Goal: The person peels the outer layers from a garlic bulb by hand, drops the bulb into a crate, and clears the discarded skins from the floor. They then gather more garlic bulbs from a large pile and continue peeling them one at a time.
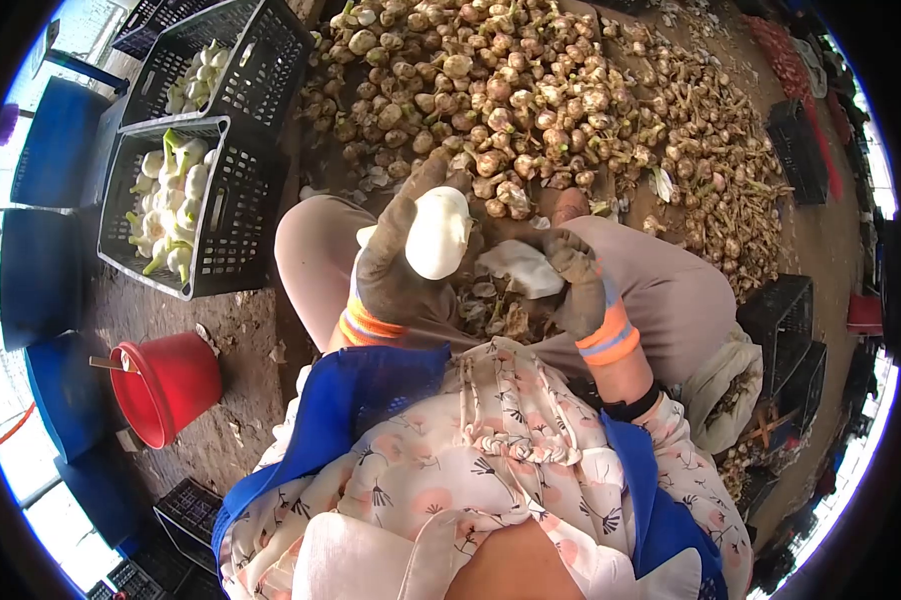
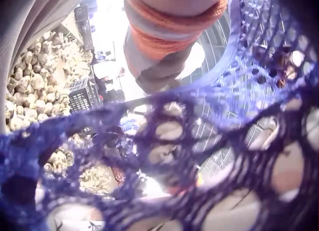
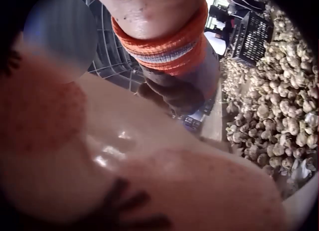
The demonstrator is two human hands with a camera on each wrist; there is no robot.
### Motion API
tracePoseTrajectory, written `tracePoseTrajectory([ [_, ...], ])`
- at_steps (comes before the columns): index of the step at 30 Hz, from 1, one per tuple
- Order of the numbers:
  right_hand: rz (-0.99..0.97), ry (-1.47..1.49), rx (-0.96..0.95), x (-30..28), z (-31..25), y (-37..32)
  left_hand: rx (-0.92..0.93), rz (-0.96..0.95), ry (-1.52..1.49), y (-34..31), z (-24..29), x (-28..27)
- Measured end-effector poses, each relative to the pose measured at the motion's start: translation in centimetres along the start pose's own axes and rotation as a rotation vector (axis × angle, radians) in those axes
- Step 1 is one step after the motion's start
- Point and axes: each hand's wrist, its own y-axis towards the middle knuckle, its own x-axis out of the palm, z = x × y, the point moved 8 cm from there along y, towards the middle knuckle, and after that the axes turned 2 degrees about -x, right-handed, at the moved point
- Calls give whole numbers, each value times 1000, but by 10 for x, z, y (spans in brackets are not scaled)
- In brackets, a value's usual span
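In the head view a smooth white garlic bulb [image 1: 439,232] is held by my gloved left hand [image 1: 391,255], over the lap. Its fingers reach up along the bulb's far side. Across from it, my gloved right hand [image 1: 579,290] pinches a pale papery piece of garlic skin [image 1: 523,268] with curled fingers. Both gloves are brown with soil and have orange cuffs. Blue mesh cloth [image 2: 149,116] covers much of the left wrist view, and the left fingers are hidden there. A patterned sleeve [image 3: 149,156] fills the lower right wrist view.
A large heap of unpeeled garlic [image 1: 511,90] spreads in front of the knees. Black crates [image 1: 236,215] with cleaned white bulbs [image 1: 171,200] stand at the left, near a red bucket [image 1: 176,385]. Loose skins [image 1: 496,310] lie between the legs. An off-white sack [image 1: 726,385] sits at the right.
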Motion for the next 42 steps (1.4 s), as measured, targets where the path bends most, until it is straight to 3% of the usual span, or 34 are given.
tracePoseTrajectory([
  [2,-279,28,26,59,-8,6,-1,-34,109,4,7,-6],
  [3,133,-443,-31,59,-13,0,-8,-77,220,6,7,-6],
  [4,-71,-1252,-512,93,-28,-4,-14,-72,219,5,7,-3],
  [6,-121,-2015,-477,109,-27,-9,6,25,310,3,10,2],
  [7,-113,-2015,-470,102,-26,-3,-90,-33,349,2,8,-2],
  [9,-417,-1989,-624,99,-11,4,-175,-101,162,6,5,-6],
  [10,-202,-1080,-267,80,-9,17,-250,-166,-24,6,2,-4],
  [12,-47,-446,41,16,19,45,-143,-189,-163,14,29,-6],
  [13,-40,-446,43,1,21,58,-53,-189,-249,19,51,-7],
  [14,38,-681,235,-24,33,69,199,136,-15,11,89,-39],
  [15,118,-910,434,-51,41,76,616,271,599,-8,144,-64],
  [16,147,-1439,401,-70,29,92,214,-281,-135,3,152,-42],
  [17,167,-1967,343,-79,15,109,337,-38,28,1,188,-56],
  [18,344,-1995,403,-93,1,122,413,54,50,-6,217,-84],
  [19,520,-2015,460,-105,-12,132,374,-84,-91,-11,236,-84],
  [20,513,-2015,467,-114,-12,143,281,-115,-88,-14,242,-94],
  [22,740,-2395,66,-113,-35,162,331,-13,-96,-3,223,-74],
  [23,732,-2389,73,-128,-29,171,328,-4,-89,7,208,-61],
  [25,753,-2444,53,-151,-28,186,496,387,110,16,192,-64],
  [26,752,-2438,55,-154,-37,193,387,286,68,25,178,-55],
  [28,960,-1776,397,-194,-53,188,312,142,42,43,145,-36],
  [29,1068,-1616,182,-188,-67,179,223,131,17,50,129,-35],
  [30,1145,-1681,-149,-197,-81,181,135,121,-9,56,114,-34],
  [33,1159,-1724,-156,-219,-98,199,3,160,106,69,92,-52],
  [34,1100,-1700,-33,-226,-97,207,-57,139,207,71,86,-55],
  [35,1038,-1671,86,-232,-94,212,-49,286,246,71,87,-60],
  [36,1033,-1665,73,-230,-96,215,-42,278,256,74,87,-63],
  [38,1003,-1725,-166,-206,-106,211,-91,236,331,81,82,-71],
  [39,813,-1445,-312,-146,-112,194,-104,404,542,80,80,-68],
  [40,804,-1449,-333,-124,-118,187,-112,429,678,77,76,-56],
  [42,304,-721,-159,-85,-86,194,8,136,1020,77,67,-38],
])
